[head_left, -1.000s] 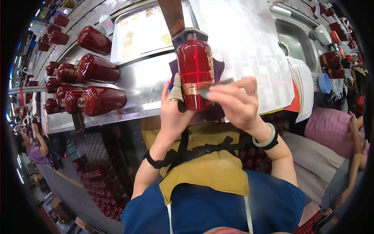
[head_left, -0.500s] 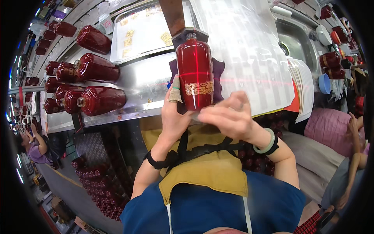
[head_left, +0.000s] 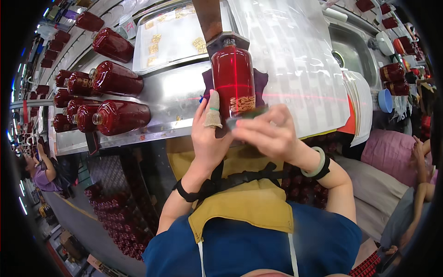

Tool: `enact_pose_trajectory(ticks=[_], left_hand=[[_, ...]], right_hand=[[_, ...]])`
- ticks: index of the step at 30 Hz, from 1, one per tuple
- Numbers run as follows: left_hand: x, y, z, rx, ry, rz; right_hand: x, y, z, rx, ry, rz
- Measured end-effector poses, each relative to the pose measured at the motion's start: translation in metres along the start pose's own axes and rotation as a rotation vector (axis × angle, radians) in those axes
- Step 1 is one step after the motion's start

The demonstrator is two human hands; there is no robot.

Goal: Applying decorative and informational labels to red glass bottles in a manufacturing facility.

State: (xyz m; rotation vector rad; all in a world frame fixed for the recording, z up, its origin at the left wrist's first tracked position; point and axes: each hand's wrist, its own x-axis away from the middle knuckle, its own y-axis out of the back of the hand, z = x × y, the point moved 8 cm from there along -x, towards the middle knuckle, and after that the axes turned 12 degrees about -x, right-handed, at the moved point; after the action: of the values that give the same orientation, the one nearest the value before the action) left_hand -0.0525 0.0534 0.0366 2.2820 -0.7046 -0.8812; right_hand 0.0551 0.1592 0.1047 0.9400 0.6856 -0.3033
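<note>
With right fingers (head_left: pixel 259 130) pinched on dark pad (head_left: pixel 249 114), back at bottle (head_left: pixel 234 69), apparently rubbing again; cannot tell grip of left fingers (head_left: pixel 200 116).

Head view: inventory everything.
decorated bottle: one, red and gold, centre
other bottles: many, dark red, mostly left
thin piece: one, dark green, right hand
cloth: one, purple, behind bottle
bench: one, silver, left
tray: one, silver, top
motifs: several, gold, tray
sheeting: one area, whitish, right
sink: one, silver, right
bowl: one, blue, right
co-workers: at least two, one purple-topped, both edges
left hand: one, beige finger cover, bottle's left
right hand: one, blurred, bottle's base
</note>
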Motion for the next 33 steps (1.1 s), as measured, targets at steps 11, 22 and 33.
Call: enact_pose_trajectory(ticks=[11,22,33], left_hand=[[0.001,0.002,0.000,-0.042,-0.051,-0.021],[-0.003,-0.009,0.017,0.263,0.112,0.162],[-0.011,-0.008,0.009,0.147,0.010,0.111]], right_hand=[[-0.034,-0.004,-0.008,-0.085,-0.040,0.053],[-0.023,-0.008,-0.011,-0.146,0.177,0.068],[-0.048,0.019,-0.115,0.202,-0.007,-0.127]])
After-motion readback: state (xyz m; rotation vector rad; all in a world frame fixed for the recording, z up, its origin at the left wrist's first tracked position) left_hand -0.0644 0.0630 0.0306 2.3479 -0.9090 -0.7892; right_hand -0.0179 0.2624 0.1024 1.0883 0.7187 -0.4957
